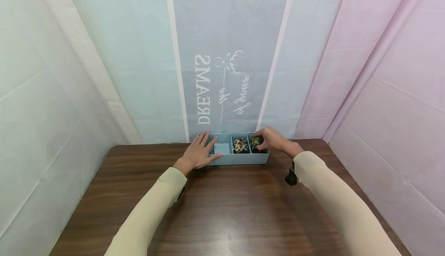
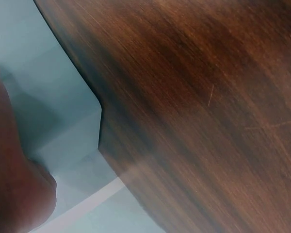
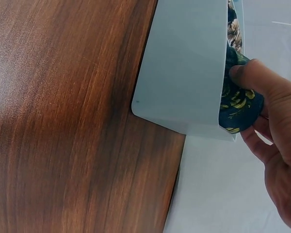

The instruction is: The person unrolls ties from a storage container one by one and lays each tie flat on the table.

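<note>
Just below the head view's center, a person's right hand (image 1: 274,139) pinches a dark floral cloth (image 1: 256,141) in the blue box (image 1: 240,159)'s right end; the left hand (image 1: 197,155) spreads flat-fingered over the other. Cloth snagging the divider (image 1: 248,144) could drag the box.

A dark brown wood-grain table (image 1: 226,205) with a pale blue divided box (image 1: 240,159) along its far edge

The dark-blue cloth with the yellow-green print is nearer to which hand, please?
Right: the right hand grips the dark-blue cloth, while the left hand is at the opposite end of the light-blue divided box.
</note>
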`<state>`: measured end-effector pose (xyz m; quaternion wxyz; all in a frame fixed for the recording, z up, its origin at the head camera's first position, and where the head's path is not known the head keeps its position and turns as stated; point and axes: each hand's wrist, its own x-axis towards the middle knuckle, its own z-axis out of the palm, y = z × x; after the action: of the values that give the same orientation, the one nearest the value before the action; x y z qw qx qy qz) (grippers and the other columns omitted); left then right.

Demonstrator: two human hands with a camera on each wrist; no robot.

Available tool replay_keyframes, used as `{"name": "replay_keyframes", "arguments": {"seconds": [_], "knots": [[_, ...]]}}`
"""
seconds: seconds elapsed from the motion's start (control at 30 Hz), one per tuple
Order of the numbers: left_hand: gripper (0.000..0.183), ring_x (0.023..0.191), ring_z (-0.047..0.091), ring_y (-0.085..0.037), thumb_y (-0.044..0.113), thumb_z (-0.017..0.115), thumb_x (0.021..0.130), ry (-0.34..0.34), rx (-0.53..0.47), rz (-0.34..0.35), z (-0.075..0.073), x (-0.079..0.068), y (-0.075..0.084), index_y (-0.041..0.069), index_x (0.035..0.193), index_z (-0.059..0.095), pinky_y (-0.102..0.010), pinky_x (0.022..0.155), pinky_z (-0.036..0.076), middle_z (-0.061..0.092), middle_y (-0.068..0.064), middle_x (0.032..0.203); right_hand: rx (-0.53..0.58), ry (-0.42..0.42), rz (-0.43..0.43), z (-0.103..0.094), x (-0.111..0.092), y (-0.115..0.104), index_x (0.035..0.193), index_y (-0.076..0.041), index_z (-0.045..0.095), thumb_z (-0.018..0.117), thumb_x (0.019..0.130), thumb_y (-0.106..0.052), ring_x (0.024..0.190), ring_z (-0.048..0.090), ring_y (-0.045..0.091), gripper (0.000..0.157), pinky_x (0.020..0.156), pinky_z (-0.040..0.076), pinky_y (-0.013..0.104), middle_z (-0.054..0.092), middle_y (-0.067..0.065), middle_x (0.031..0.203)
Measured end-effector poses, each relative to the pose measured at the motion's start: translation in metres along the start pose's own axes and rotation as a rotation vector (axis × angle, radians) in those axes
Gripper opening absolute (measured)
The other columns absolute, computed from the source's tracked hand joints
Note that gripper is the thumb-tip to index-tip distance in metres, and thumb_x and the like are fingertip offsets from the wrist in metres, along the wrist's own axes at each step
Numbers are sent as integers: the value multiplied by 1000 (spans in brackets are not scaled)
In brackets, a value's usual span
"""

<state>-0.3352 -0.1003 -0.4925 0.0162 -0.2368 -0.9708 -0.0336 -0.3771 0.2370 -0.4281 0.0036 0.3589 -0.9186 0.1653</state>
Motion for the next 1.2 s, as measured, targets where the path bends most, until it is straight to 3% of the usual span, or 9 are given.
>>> {"name": "replay_keyframes", "arguments": {"seconds": [0.17,0.37,0.63,0.87,1.0,1.2], "knots": [[88,151,-1,-31,81,13,89,-1,10,2,-1,2,1,27,159,9,-48,121,4,0,-13,164,-12,12,-7,-4,-1,-2,118,2,69,83,77,-16,44,30,5,47,52,37,26,71,7,83],[89,151,-1,-31,82,12,88,0,16,2,-1,3,2,27,159,10,-48,121,4,0,-12,164,-26,28,-24,-8,-3,-3,117,2,70,83,76,-17,50,34,8,47,58,39,30,72,14,107],[89,151,-3,-30,81,14,89,-17,6,-3,-2,-1,4,26,159,8,-47,121,2,-2,-12,164,-30,61,-51,-11,-6,-2,115,0,71,84,75,-17,68,53,11,45,62,42,30,72,14,110],[87,151,0,-32,79,18,91,6,13,10,-4,-2,3,24,159,12,-49,121,5,2,-14,164,-1,108,-46,-20,-9,-5,113,-1,72,84,75,-17,51,34,7,43,53,35,25,73,12,104],[89,151,0,-31,80,15,90,8,17,15,-2,-2,1,24,159,12,-49,121,4,1,-14,164,46,126,-29,-28,-13,-8,114,0,72,84,75,-16,43,27,4,44,46,32,23,73,11,92],[89,151,0,-32,80,16,90,11,2,19,-1,-3,0,24,159,12,-49,121,5,1,-14,164,39,130,0,-34,-19,-9,116,-3,71,84,75,-19,45,29,4,46,48,32,23,74,9,97]]}}
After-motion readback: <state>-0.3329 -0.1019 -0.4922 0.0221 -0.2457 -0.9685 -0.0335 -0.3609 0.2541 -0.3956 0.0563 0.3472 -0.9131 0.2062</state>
